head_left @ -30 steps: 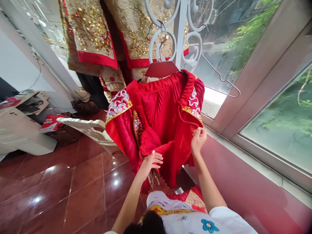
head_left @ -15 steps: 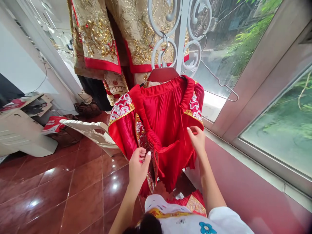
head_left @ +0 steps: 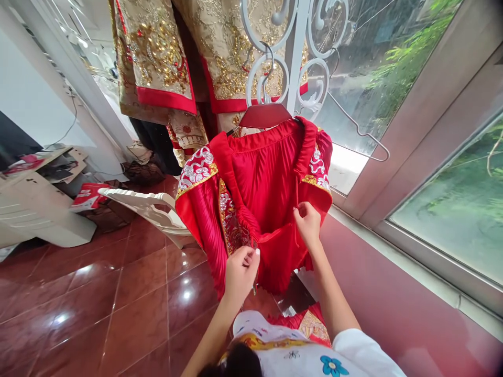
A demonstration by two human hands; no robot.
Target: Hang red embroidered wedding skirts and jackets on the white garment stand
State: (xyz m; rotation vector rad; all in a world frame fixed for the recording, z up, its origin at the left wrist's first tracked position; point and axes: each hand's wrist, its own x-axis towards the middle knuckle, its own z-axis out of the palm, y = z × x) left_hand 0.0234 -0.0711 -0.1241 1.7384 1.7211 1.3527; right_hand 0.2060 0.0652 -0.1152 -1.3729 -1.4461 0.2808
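Observation:
A red pleated skirt (head_left: 264, 178) with silver and gold embroidered panels hangs from a red-topped hanger (head_left: 265, 115). My left hand (head_left: 240, 272) is at the skirt's lower opening, thumb and fingers pinched on what looks like a thin red tie string hanging from the waistband. Farther right and a little higher, my right hand (head_left: 307, 224) pinches another thin red tie string (head_left: 297, 189) that drops from the waistband's right side. The gathered waistband sags in a loop toward me between the hands. The string in my left hand is mostly hidden by the fingers.
The hanger hooks onto a white scrolled metal frame (head_left: 297, 57), with a bare wire hanger (head_left: 359, 131) to its right. Gold-embroidered garments (head_left: 161, 52) hang behind. A white chair (head_left: 147, 209) stands left, and a window (head_left: 451, 173) with a pink wall below lies right.
My left hand has moved right and slightly down, its fingers closing into a pinch. My right hand has shifted a little left, also closing onto a string. The view has shifted slightly.

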